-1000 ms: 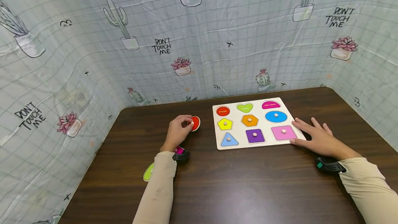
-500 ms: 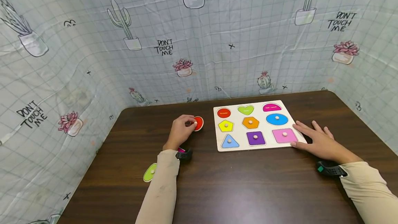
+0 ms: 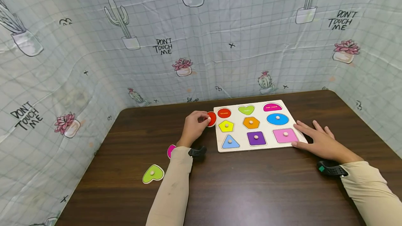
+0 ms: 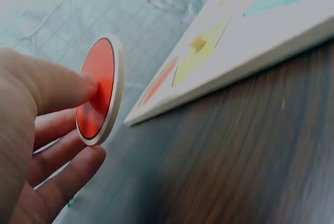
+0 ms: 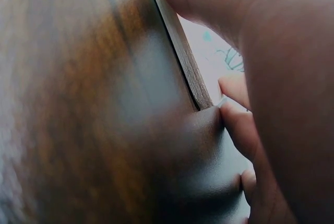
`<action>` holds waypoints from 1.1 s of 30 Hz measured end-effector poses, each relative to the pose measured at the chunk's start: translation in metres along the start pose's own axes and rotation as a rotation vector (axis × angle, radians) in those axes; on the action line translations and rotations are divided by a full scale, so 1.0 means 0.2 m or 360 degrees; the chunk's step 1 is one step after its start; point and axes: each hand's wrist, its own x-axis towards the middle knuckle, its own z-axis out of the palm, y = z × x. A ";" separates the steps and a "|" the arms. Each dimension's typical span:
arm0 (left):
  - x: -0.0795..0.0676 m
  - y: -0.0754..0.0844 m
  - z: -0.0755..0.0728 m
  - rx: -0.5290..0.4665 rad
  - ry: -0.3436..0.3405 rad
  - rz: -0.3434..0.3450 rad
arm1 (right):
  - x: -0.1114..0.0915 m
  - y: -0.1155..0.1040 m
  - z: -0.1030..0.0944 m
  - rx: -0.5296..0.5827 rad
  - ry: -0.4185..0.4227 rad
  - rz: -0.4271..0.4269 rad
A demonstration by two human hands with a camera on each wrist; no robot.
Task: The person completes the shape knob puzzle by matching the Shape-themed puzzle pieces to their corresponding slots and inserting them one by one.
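Note:
My left hand pinches a red round puzzle piece by its knob, at the left edge of the white puzzle board. In the left wrist view the red piece is tilted up off the table, its knob hidden by the thumb. Near the board's top left corner is a red circular recess; a green heart recess and a magenta half-round recess share that row. My right hand rests at the board's right edge with fingers spread, thumb touching the lower right corner.
A green heart piece and a partly hidden magenta piece lie on the dark wooden table beside the left forearm. Knobbed pieces, such as the purple square, fill the board's lower two rows. A printed cloth hangs behind the table.
My left hand has carried the red round piece rightward to the board's left edge. The green heart and magenta pieces show more from behind the arm. My right hand has stayed at the board.

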 end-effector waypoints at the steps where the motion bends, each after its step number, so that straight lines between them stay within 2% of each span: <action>1: 0.01 0.01 0.01 -0.0002 -0.0002 -0.0013 | 0.00 0.00 0.00 0.0002 0.0000 -0.0002; 9: 0.03 0.02 0.06 0.0018 -0.0049 -0.0053 | 0.00 -0.02 0.00 0.0010 -0.0009 -0.0003; 16: 0.05 0.02 0.08 0.0092 -0.0080 -0.0034 | 0.00 -0.01 0.00 0.0000 -0.0007 0.0001; 23: 0.08 0.06 0.11 0.0236 -0.0176 -0.0020 | 0.00 -0.02 0.00 0.0000 -0.0002 -0.0005; 33: 0.14 0.09 0.13 0.0344 -0.0215 0.0040 | 0.00 -0.02 -0.01 0.0008 -0.0001 -0.0002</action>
